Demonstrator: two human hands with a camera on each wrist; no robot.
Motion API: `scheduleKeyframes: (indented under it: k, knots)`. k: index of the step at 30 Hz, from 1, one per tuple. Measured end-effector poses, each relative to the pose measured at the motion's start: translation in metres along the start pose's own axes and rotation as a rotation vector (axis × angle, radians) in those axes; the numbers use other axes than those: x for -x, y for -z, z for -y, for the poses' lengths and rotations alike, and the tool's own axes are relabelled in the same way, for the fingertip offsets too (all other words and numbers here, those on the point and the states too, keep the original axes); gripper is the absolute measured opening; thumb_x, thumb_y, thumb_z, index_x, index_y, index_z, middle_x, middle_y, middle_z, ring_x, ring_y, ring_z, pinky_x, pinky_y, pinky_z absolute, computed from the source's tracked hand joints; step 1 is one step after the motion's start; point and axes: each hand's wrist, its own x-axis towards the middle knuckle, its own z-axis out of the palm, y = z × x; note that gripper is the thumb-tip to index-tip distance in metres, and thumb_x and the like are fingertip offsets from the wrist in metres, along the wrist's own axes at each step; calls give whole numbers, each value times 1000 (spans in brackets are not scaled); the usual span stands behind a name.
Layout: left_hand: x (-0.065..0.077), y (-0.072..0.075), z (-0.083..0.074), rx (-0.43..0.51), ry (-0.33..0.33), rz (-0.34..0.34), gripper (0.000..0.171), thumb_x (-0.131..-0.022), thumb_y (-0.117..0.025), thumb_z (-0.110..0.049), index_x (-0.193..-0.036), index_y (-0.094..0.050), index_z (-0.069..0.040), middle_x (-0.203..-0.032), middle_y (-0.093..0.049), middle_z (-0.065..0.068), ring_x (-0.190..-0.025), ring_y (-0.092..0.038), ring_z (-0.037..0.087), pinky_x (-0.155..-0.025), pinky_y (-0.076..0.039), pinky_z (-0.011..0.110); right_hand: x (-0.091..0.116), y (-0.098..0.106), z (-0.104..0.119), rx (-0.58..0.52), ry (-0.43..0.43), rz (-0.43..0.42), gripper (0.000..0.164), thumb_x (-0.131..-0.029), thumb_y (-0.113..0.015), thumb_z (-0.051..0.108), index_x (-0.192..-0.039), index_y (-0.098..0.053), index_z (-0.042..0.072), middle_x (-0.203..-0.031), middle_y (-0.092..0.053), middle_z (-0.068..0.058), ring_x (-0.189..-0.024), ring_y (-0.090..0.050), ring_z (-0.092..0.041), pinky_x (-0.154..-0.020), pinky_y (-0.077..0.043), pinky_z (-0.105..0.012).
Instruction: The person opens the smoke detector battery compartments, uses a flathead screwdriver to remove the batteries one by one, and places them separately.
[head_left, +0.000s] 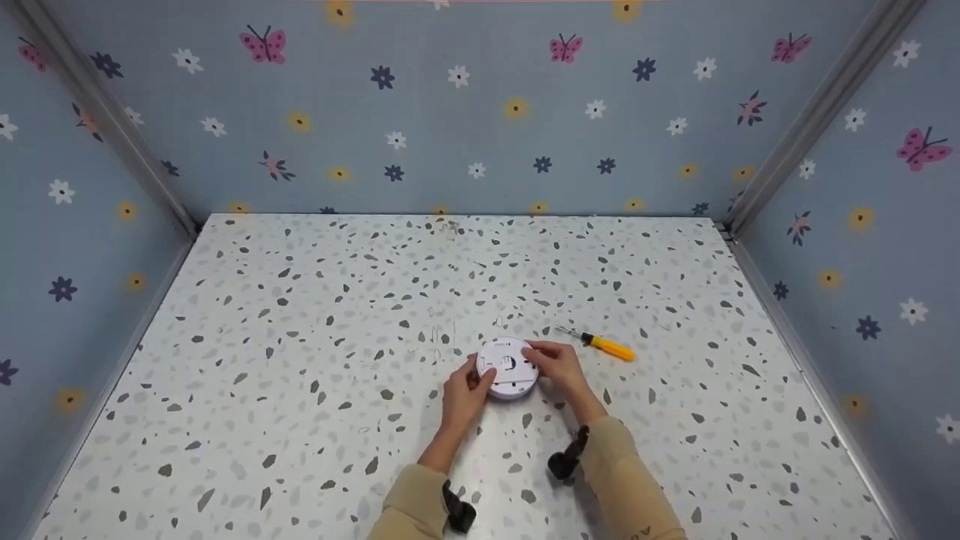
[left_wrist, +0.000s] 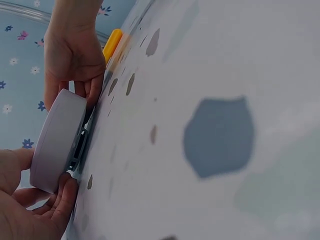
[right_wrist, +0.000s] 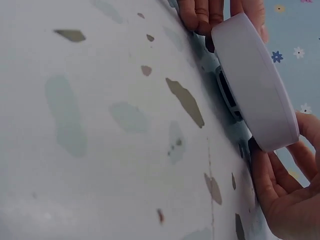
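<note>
Between the two hands is a round white smoke detector [head_left: 511,384], its flat back with a central hole and small slots facing up. My left hand [head_left: 463,394] grips its left edge, thumb on top and fingers curled below. On the opposite edge, my right hand [head_left: 561,367] holds it the same way. Both wrist views show the smooth side wall of the smoke detector [left_wrist: 59,140] and a dark slotted part under it, close above the tabletop. What lies on its underside is mostly hidden.
A screwdriver [head_left: 611,348] with a yellow and black handle lies to the right of the hands, its metal shaft pointing left. The speckled white table [head_left: 300,337] is bordered by blue patterned walls [head_left: 450,112] at the back and sides.
</note>
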Motion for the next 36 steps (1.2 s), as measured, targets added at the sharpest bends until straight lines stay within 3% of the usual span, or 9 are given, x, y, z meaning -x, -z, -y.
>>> scheduleKeyframes:
  k: [17, 23, 27, 32, 36]
  knots:
    - [1, 0, -3, -8, 42, 30, 51, -85, -60, -21, -127, -44, 3, -94, -57, 8, -78, -48, 14, -68, -42, 26, 1, -7, 3, -58, -55, -115, 28, -77, -68, 25, -103, -66, 13, -97, -64, -3, -78, -57, -15, -67, -49, -23]
    - [4, -1, -4, -9, -1, 22, 55, -82, -63, -22, -126, -44, 6, -83, -53, 5, -73, -46, 13, -63, -39, 24, 2, -8, 0, -42, 19, -171, 30, -74, -71, 27, -97, -68, 8, -88, -64, -5, -67, -54, -13, -56, -46, -21]
    - [5, -1, -4, 1, -3, 14, 56, -81, -64, -21, -125, -45, 6, -82, -53, 5, -73, -47, 14, -63, -40, 23, 3, -9, -1, -57, 28, -178, 26, -74, -72, 25, -93, -69, 8, -85, -65, -4, -67, -56, -13, -56, -47, -21]
    - [6, -1, -3, -3, 13, 22, 58, -81, -65, -22, -127, -43, 5, -102, -57, 13, -83, -49, 16, -73, -43, 29, 2, -10, -2, -64, 35, -174, 26, -74, -72, 25, -93, -69, 8, -84, -65, -4, -68, -57, -13, -57, -48, -21]
    - [5, -1, -1, -3, 0, 22, 59, -81, -64, -24, -128, -43, 5, -119, -52, 17, -91, -50, 18, -82, -43, 33, 3, -10, -2, -35, 48, -179, 27, -74, -71, 28, -94, -69, 9, -84, -64, -4, -70, -55, -13, -58, -47, -21]
